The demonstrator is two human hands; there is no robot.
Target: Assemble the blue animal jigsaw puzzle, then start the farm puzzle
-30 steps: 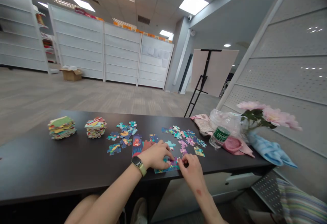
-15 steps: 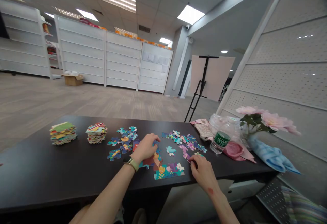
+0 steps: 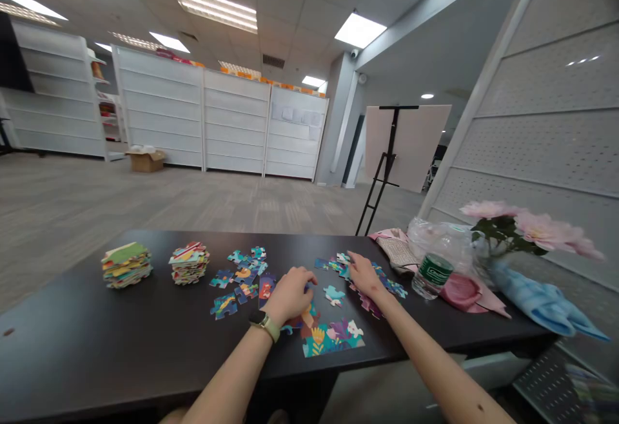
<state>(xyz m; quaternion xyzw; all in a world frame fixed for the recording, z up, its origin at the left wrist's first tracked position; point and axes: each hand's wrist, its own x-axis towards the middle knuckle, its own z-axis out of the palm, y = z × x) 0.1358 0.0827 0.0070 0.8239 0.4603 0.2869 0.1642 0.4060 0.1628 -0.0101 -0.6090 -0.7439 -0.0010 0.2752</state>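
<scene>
My left hand (image 3: 291, 292), with a watch (image 3: 264, 324) on its wrist, rests over a partly joined jigsaw puzzle (image 3: 333, 340). Its fingers are loosely bent, apart from the thumb, and hide part of the picture. My right hand (image 3: 365, 274) reaches over the puzzle pieces (image 3: 391, 284) on the right, index finger stretched out by a small pale-and-teal piece (image 3: 343, 258). Nothing shows in its grasp. A lone teal puzzle piece (image 3: 333, 295) lies between both hands. More loose pieces (image 3: 245, 274) are spread to the left of my left hand.
Two stacks of puzzle pieces (image 3: 126, 265) (image 3: 189, 263) stand on the left of the dark table (image 3: 120, 346). At right are a water bottle (image 3: 432, 274), pink cloth (image 3: 467, 292), a blue cloth (image 3: 536, 301) and pink flowers (image 3: 541, 229). An easel (image 3: 387, 160) stands behind.
My right hand has moved away from me, from the near edge of the right-hand pieces to their far side. My left hand stays over the puzzle. The view has shifted slightly.
</scene>
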